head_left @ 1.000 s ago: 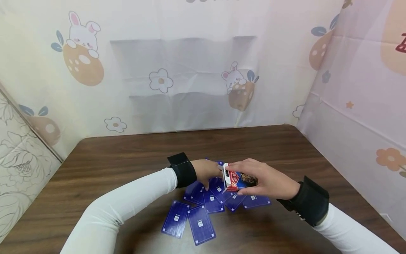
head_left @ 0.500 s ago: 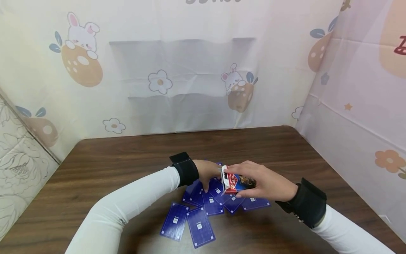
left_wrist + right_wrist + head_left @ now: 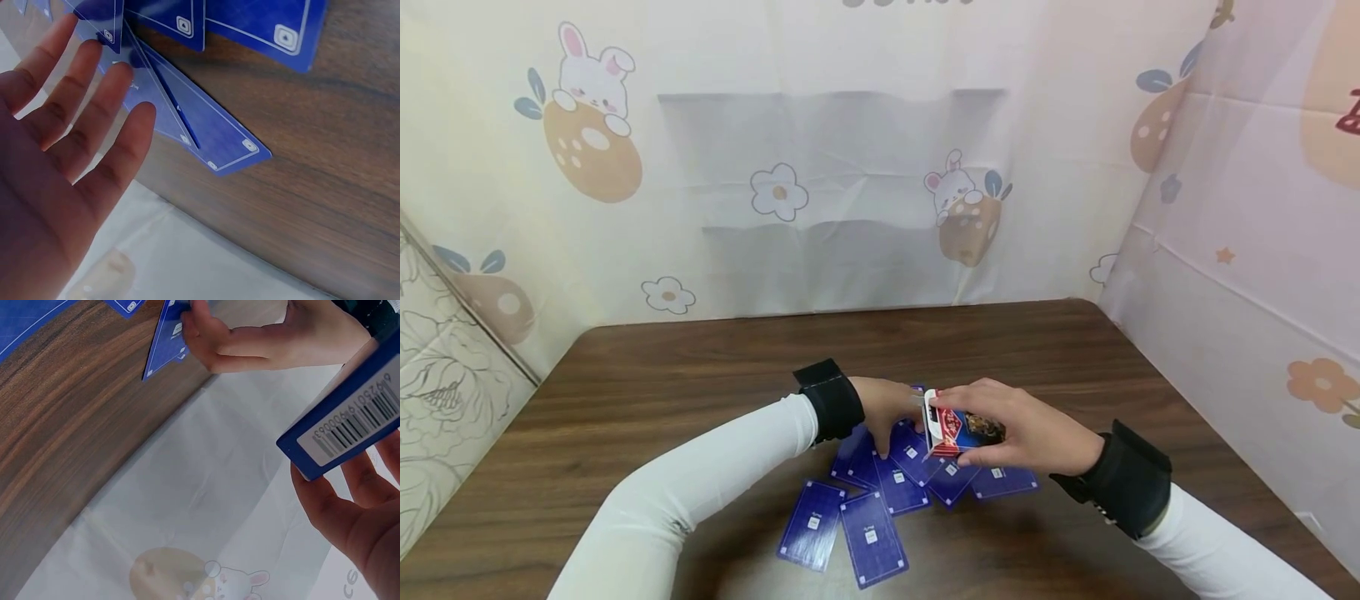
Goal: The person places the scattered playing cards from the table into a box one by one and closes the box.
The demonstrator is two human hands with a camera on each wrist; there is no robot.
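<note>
My right hand (image 3: 1026, 429) grips a red and blue playing-card box (image 3: 953, 432), thumb on the near side and fingers over the far side. The box's white-lined end stands open, facing left. In the right wrist view, the box shows a barcode (image 3: 356, 419). My left hand (image 3: 889, 408) is just left of the box, low over fanned blue-backed playing cards (image 3: 899, 482), thumb spread from the fingers. In the left wrist view, its relaxed fingers (image 3: 119, 147) reach beside the cards (image 3: 228, 137), with the thumb hidden. Part of the fan lies hidden under both hands.
Two more playing cards, one at left (image 3: 812, 525) and one at right (image 3: 874, 542), lie face down nearer the person. The brown wooden table (image 3: 700, 358) ends at a printed cloth (image 3: 865, 250) hung behind it, with another cloth along the right side.
My left hand has shifted slightly left and nearer the person over the last half second. The right hand still holds the box in nearly the same place.
</note>
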